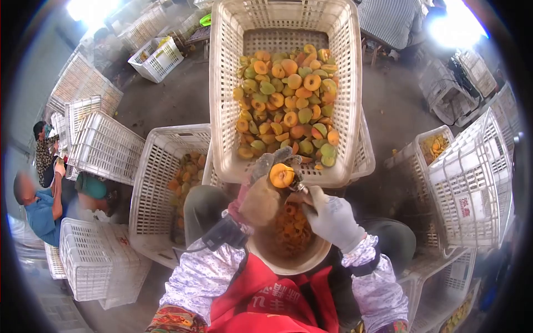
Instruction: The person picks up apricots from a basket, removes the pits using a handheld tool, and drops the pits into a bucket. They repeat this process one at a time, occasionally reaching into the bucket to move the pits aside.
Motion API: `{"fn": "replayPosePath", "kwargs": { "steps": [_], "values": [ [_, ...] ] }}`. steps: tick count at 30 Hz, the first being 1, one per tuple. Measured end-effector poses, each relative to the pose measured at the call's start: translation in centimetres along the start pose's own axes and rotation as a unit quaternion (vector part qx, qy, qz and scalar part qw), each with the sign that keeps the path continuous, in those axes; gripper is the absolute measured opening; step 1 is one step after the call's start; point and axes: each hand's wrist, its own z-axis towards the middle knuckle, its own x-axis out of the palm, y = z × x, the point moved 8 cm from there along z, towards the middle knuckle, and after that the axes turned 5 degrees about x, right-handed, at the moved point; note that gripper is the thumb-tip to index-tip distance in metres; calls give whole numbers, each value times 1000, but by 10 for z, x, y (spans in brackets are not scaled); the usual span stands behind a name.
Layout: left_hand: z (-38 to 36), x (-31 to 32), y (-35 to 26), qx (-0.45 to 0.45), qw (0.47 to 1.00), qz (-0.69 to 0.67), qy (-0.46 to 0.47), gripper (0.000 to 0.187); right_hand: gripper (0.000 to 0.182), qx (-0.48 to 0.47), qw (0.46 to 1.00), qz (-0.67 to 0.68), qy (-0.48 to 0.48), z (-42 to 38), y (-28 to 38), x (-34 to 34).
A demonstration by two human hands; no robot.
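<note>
My left hand (264,191), in a dirty glove, holds a halved orange fruit (281,175) with its cut face up. My right hand (333,215), in a pale glove, is closed round a small metal tool (300,187) whose tip is beside the fruit. Both hands are above a round bucket (261,244) between my knees, with orange scraps (294,230) in it. Just beyond them, a white crate (354,83) holds many halved green and orange fruits (288,100).
At the left, another crate (145,194) holds fruit. Stacked crates (105,144) stand further left, near a person in blue (44,205) and another person (43,150). Tall crates (466,194) are on the right, one smaller crate (157,60) at the back left.
</note>
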Motion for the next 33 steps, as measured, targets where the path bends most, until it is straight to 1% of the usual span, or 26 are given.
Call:
{"fn": "replayPosePath", "kwargs": {
  "steps": [1, 2, 4, 5, 9, 11, 12, 13, 14, 15, 16, 17, 18, 19, 20, 21, 23, 25, 26, 27, 28, 29, 30, 31, 32, 33],
  "values": [
    [-1, -11, 23, -71, 973, -210, -58, 54, 21, -7, 999, -40, 34, -4, 0, 11],
    [1, -20, 37, -72, 973, -211, -62, 54, 27, -15, 994, -79, 69, -6, 0, 21],
    [3, -50, 58, -16, 952, -249, -178, 54, 29, -19, 995, -71, 72, -5, 5, 23],
    [4, -15, 35, -66, 963, -252, -67, 55, 32, -4, 996, -68, 65, -4, 5, 22],
    [5, -17, 34, -74, 962, -248, -89, 54, 34, 13, 995, -87, 53, 1, 6, 24],
    [5, -27, 33, -36, 975, -200, -95, 53, 37, 23, 992, -96, 72, 2, 6, 31],
    [4, -29, 35, -36, 974, -201, -94, 53, 40, 32, 990, -105, 90, 2, 4, 34],
    [5, -26, 35, -38, 970, -231, -69, 48, 40, 33, 990, -106, 91, 1, 3, 37],
    [4, -21, 34, -40, 963, -261, -44, 44, 33, 8, 989, -128, 73, 1, 4, 39],
    [2, -19, 36, -41, 963, -263, -45, 44, 27, -17, 987, -151, 56, 0, 7, 39],
    [-1, -17, 30, -12, 983, -167, -76, 43, 27, -17, 987, -152, 57, 1, 9, 41],
    [-3, -18, 25, 17, 992, -69, -107, 42, 39, 54, 980, -136, 133, 1, 0, 52],
    [-5, -21, 27, 15, 991, -70, -109, 42, 52, 124, 963, -118, 208, -3, -9, 63],
    [-6, -24, 36, -30, 981, -151, -120, 41, 52, 124, 963, -118, 209, -6, -11, 66],
    [-7, -25, 44, -75, 962, -229, -129, 40, 52, 106, 973, -82, 187, -8, -12, 68],
    [-6, -27, 44, -75, 962, -229, -130, 40, 52, 88, 982, -44, 164, -9, -11, 68],
    [0, -19, 39, -66, 958, -267, -84, 38, 51, 89, 981, -13, 172, -8, -10, 69],
    [1, -14, 32, -74, 958, -269, -60, 37, 51, 89, 980, 18, 179, -5, -7, 65],
    [1, -8, 27, -83, 958, -272, -35, 37, 48, 87, 977, 88, 175, -2, -2, 57],
    [0, -2, 24, -84, 958, -272, -36, 37, 45, 85, 969, 155, 172, -2, 1, 52],
    [0, 2, 19, -62, 970, -226, -63, 37, 45, 85, 969, 155, 173, -3, 0, 52],
    [1, 2, 15, -39, 979, -178, -90, 39, 37, 84, 968, 153, 183, -4, -1, 53],
    [0, 2, 15, -39, 979, -178, -90, 39, 29, 83, 966, 152, 191, -4, -2, 54],
    [-2, -4, 17, -42, 983, -128, -121, 40, 29, 83, 966, 152, 190, 1, 5, 44],
    [-4, -9, 18, -47, 984, -76, -151, 41, 22, 123, 934, 207, 263, 3, 15, 38],
    [-5, -6, 16, -50, 985, -75, -150, 41, 17, 162, 892, 260, 333, 0, 20, 38]
  ]
}}
